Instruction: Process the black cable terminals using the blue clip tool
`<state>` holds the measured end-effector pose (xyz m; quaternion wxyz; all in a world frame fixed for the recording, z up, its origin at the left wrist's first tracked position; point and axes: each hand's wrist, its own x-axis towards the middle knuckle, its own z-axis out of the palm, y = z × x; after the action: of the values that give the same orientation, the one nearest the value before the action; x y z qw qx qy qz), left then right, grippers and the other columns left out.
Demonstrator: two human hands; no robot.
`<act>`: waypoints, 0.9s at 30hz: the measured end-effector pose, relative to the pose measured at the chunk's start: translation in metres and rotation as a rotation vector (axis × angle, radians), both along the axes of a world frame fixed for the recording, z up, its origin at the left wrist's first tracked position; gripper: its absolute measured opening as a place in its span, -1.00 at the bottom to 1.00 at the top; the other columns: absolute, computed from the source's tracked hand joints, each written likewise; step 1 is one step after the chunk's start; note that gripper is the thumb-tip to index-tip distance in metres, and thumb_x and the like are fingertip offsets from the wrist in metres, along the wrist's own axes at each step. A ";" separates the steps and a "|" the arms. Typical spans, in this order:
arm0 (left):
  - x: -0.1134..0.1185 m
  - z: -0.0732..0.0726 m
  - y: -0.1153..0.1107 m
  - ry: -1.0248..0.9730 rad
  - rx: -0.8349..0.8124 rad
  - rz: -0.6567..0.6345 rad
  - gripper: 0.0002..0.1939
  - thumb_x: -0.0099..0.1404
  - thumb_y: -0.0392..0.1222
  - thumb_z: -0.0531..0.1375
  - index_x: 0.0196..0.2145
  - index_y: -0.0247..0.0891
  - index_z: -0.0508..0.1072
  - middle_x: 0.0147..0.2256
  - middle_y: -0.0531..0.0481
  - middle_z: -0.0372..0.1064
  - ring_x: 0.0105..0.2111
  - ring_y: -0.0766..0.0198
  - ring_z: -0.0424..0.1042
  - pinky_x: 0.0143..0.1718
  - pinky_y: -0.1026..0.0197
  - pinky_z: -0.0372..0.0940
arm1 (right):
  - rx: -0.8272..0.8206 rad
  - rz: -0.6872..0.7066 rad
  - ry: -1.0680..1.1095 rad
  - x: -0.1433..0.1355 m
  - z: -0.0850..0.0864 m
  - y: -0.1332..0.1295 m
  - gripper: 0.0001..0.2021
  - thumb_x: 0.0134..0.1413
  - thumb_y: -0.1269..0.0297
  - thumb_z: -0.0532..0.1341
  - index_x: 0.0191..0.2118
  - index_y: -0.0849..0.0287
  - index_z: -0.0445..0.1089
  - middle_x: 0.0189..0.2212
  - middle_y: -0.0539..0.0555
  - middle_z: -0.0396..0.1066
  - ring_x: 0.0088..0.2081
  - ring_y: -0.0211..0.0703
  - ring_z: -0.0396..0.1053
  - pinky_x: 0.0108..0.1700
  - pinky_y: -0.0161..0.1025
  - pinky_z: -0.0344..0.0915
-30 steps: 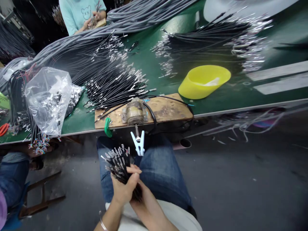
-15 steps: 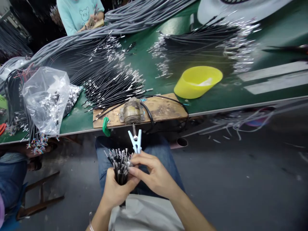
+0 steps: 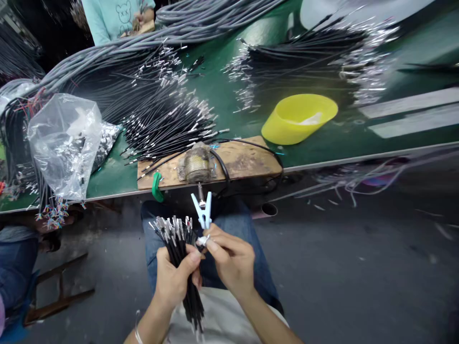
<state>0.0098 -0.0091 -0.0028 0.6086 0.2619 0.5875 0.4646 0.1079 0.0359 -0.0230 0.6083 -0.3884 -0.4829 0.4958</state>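
Note:
My left hand (image 3: 175, 276) is closed around a bundle of short black cables (image 3: 193, 303) with silvery ends fanned out at the top. Close on its right, my right hand (image 3: 231, 258) pinches the shiny, silver-white end of a cable (image 3: 203, 240); whether this cable is still part of the bundle I cannot tell. Just above the right fingertips, a light-blue clothespin-like clip (image 3: 202, 212) hangs on the shaft of a small motor (image 3: 197, 164). The motor is fixed to a wooden board (image 3: 244, 162) at the table's edge.
Piles of black cables (image 3: 168, 129) cover the green table (image 3: 229, 95), along with a yellow cup-like container (image 3: 285, 126) and a plastic bag of small metal parts (image 3: 64, 148). A green clamp (image 3: 157, 186) grips the board's edge. Another person (image 3: 107, 21) works across the table.
My right hand has drawn slightly away from the bundle, with a silver-white cable end now showing in its fingers. The bundle has tilted, its lower end swinging right.

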 end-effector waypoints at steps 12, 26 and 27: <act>-0.002 0.003 0.001 -0.025 -0.029 -0.009 -0.61 -0.01 0.07 0.33 -0.56 -0.35 0.40 -0.79 0.14 0.16 -0.78 0.45 0.17 -0.68 0.31 0.20 | -0.101 0.265 0.095 0.017 0.012 0.009 -0.79 0.04 0.26 0.24 -0.56 0.18 0.36 -0.60 -0.01 0.23 -0.55 -0.27 0.20 -0.54 -0.33 0.16; -0.005 0.005 0.013 0.026 0.017 -0.006 -0.61 -0.11 0.05 0.38 -0.59 -0.38 0.48 -0.75 0.12 0.14 -0.77 0.51 0.08 -0.73 0.35 0.01 | -0.428 0.697 0.361 0.024 0.005 0.023 -0.65 -0.15 0.01 0.33 -0.57 0.23 0.36 -0.61 -0.04 0.19 -0.56 -0.31 0.12 -0.51 -0.33 0.07; -0.005 0.005 0.013 0.030 0.023 -0.004 -0.62 -0.12 0.04 0.39 -0.60 -0.38 0.48 -0.74 0.11 0.15 -0.76 0.50 0.09 -0.73 0.35 0.01 | -0.519 0.738 0.407 0.024 0.005 0.027 -0.61 -0.26 -0.01 0.38 -0.61 0.24 0.36 -0.65 -0.06 0.17 -0.59 -0.34 0.08 -0.53 -0.35 0.03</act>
<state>0.0052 0.0039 0.0024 0.5973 0.2770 0.5907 0.4663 0.1320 0.0629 -0.0185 0.3573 -0.2255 -0.3203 0.8479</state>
